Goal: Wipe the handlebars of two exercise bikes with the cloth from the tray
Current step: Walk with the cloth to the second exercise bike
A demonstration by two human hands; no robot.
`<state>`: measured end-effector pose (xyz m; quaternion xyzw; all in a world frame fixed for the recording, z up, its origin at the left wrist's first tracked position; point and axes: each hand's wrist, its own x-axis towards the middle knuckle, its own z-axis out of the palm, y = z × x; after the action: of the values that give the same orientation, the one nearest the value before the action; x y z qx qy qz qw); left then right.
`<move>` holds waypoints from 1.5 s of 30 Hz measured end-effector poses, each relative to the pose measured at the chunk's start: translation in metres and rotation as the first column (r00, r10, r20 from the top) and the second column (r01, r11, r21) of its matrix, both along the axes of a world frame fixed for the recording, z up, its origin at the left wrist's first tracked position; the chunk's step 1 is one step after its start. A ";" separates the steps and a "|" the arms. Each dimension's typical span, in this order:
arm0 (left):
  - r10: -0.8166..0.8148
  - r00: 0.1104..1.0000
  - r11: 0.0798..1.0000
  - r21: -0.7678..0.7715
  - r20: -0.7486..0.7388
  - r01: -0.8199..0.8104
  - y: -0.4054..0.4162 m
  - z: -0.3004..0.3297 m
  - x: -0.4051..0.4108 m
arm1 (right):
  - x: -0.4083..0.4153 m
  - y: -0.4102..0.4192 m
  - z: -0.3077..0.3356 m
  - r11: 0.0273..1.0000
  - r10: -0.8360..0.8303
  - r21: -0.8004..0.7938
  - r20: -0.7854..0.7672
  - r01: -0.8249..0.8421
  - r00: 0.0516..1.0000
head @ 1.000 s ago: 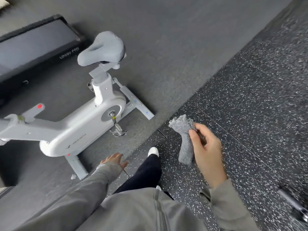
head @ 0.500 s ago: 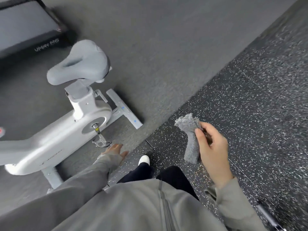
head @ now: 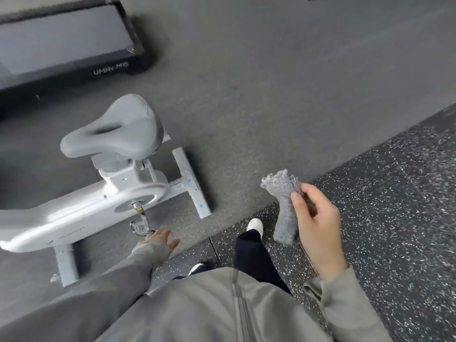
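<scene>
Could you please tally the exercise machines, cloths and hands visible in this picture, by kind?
White exercise bike with grey saddle: 1
Black treadmill: 1
Grey fluffy cloth, held in the right hand: 1
Hands, counting the empty left hand: 2
Total: 5

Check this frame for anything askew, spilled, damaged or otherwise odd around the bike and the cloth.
Nothing stands out. The white exercise bike stands upright on the grey floor, the treadmill lies flat behind it, and the right hand holds the grey cloth bunched. The left hand hangs empty. The handlebars are out of view.
</scene>
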<state>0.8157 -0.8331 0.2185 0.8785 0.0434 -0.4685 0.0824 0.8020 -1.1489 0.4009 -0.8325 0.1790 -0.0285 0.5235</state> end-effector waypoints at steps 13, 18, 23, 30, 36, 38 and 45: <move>0.159 0.975 0.985 -0.090 0.154 -0.147 -0.180 0.025 0.166 | 0.197 -0.149 0.008 0.975 0.218 -0.063 0.042 -0.215 0.975; 0.255 0.960 0.966 -0.070 0.113 -0.248 -0.180 0.007 0.221 | 0.272 -0.147 0.000 0.951 0.307 -0.063 0.039 -0.304 0.951; 0.366 0.925 0.927 -0.125 0.105 -0.353 -0.174 -0.025 0.305 | 0.365 -0.136 -0.016 0.944 0.320 -0.100 0.051 -0.314 0.946; 0.468 0.863 0.882 -0.167 0.190 -0.441 -0.151 -0.016 0.426 | 0.487 -0.108 -0.012 0.911 0.394 -0.184 0.113 -0.370 0.912; 0.601 0.776 0.799 -0.122 0.190 -0.589 -0.125 -0.010 0.473 | 0.594 -0.069 -0.009 0.816 0.572 -0.192 0.130 -0.546 0.810; 0.650 0.739 0.758 -0.081 0.178 -0.647 -0.121 -0.012 0.480 | 0.631 -0.057 -0.012 0.765 0.641 -0.189 0.126 -0.616 0.757; 0.830 0.535 0.541 0.006 0.158 -0.841 -0.127 -0.016 0.537 | 0.772 -0.015 -0.021 0.541 0.841 -0.176 0.147 -0.823 0.521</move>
<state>1.3528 -0.9603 0.2023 0.7833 0.4709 -0.3090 0.2633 1.5737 -1.1643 0.3803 -0.8296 -0.2989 0.1280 0.4540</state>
